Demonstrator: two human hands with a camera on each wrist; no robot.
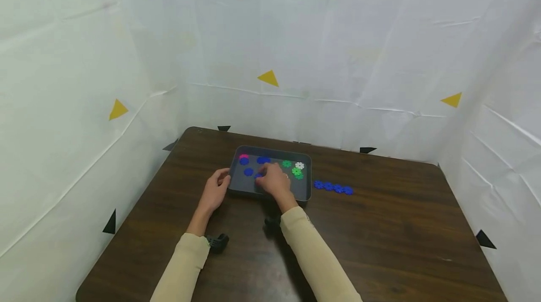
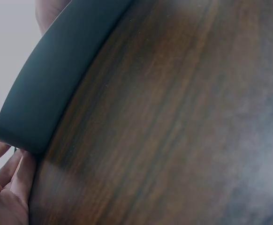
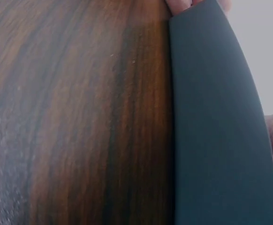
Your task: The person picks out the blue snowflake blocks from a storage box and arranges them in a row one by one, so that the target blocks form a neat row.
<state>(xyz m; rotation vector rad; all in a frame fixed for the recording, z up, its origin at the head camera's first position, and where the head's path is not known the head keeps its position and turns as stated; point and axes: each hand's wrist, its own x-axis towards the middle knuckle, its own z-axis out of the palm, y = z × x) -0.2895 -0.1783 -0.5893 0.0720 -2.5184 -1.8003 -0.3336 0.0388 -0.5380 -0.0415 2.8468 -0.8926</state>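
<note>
Around the tray (image 1: pixel 239 182), the tabletop (image 1: pixel 405 245) offers passage at four o'clock; the row of blue discs (image 1: pixel 338 188) obstructs three, the right sleeve (image 1: pixel 317 250) five, the left hand (image 1: pixel 214 191) eight. Inside, the right hand (image 1: pixel 274 180) blocks the middle.

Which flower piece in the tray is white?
The white piece sits nearest the far right corner of the tray, beside green pieces; the others showing are blue, green or pink.

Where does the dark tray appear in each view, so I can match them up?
Head: the tray sits near the centre, slightly low.
Left wrist: its wall slants across the upper left.
Right wrist: its wall fills a tall band right of centre.
Shared landmark: wooden table.
</note>
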